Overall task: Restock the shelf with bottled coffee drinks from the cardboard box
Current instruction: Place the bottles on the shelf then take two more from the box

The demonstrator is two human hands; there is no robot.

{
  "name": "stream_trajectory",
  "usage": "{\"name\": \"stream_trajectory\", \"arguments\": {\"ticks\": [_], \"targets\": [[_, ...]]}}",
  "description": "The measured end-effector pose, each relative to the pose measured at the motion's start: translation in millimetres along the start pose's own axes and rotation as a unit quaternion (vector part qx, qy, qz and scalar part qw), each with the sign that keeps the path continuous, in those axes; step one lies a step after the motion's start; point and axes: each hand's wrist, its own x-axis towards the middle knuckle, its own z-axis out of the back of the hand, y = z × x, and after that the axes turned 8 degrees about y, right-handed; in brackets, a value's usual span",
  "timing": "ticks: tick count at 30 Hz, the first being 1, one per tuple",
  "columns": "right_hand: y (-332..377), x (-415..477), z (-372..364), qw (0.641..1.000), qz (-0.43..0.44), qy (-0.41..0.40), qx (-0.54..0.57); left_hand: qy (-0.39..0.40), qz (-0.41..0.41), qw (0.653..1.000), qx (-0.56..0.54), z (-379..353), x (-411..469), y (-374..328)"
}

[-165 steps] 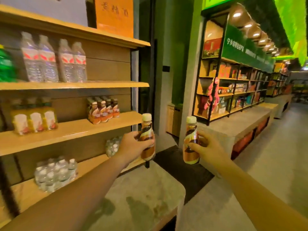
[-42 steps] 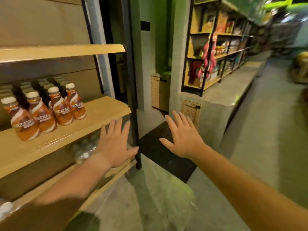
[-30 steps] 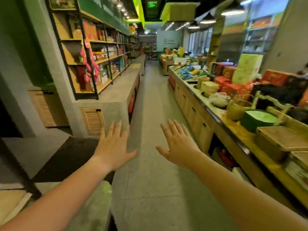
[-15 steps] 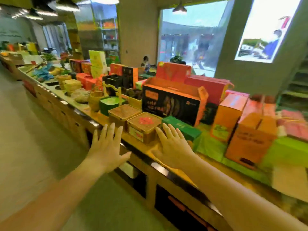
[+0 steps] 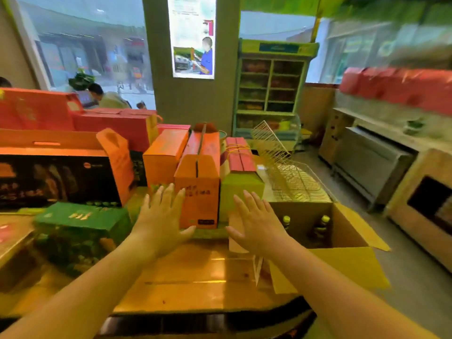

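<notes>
Left hand (image 5: pixel 162 221) and right hand (image 5: pixel 259 223) hover flat, fingers spread, holding nothing; the open cardboard box (image 5: pixel 303 208) sits just right of the right hand, the nearer one; its coffee bottles (image 5: pixel 321 227) stand upright, caps up.

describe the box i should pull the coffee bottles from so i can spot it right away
Start at the wooden counter crowded with orange and red gift boxes and go to its right end, in front of the wire rack. There is the cardboard box; unlike its closed, coloured neighbours it is plain brown, flaps open, with yellow-capped bottles standing inside.
</notes>
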Motion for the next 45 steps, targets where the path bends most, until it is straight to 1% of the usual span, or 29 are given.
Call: {"name": "stream_trajectory", "arguments": {"ticks": [4, 7, 12, 16, 19, 25, 29, 32, 36, 40, 42, 45], "targets": [[-90.0, 22.1, -11.4, 0.997, -0.078, -0.006, 0.001, -0.009, -0.061, 0.998, -0.031, -2.7, 94.9, -66.2], [-152.5, 37.2, -24.8, 0.991, -0.132, 0.011, 0.012, -0.016, -0.105, 0.993, -0.060, -11.6, 154.3, -116.4], [-240.7, 46.9, -58.6, 0.978, -0.199, 0.043, 0.048, 0.054, -0.169, 0.983, -0.051, -48.3, 222.7, -201.6], [-298.3, 52.8, -100.9, 0.968, -0.227, 0.086, 0.069, 0.087, -0.191, 0.977, -0.046, -86.0, 252.0, -258.6], [-336.6, 59.4, -134.5, 0.961, -0.232, 0.113, 0.096, 0.128, -0.175, 0.974, -0.066, -116.3, 263.2, -289.9], [-388.0, 75.0, -180.2, 0.935, -0.272, 0.176, 0.148, 0.200, -0.103, 0.967, -0.117, -167.9, 274.5, -327.5], [-406.5, 85.7, -206.0, 0.897, -0.320, 0.214, 0.217, 0.245, -0.054, 0.959, -0.131, -201.2, 281.1, -341.0], [-416.3, 100.7, -222.4, 0.863, -0.352, 0.223, 0.285, 0.276, -0.018, 0.949, -0.154, -226.7, 292.4, -347.9], [-428.6, 125.1, -238.5, 0.811, -0.397, 0.201, 0.380, 0.305, 0.023, 0.928, -0.213, -255.2, 310.8, -356.9], [-437.5, 143.4, -256.6, 0.762, -0.444, 0.159, 0.445, 0.333, 0.066, 0.882, -0.327, -285.1, 326.9, -365.5], [-438.9, 149.2, -267.1, 0.750, -0.463, 0.118, 0.457, 0.331, 0.069, 0.868, -0.364, -297.4, 332.4, -368.6], [-440.4, 156.3, -278.1, 0.747, -0.487, 0.070, 0.448, 0.326, 0.091, 0.854, -0.394, -312.5, 337.2, -373.1]]}}
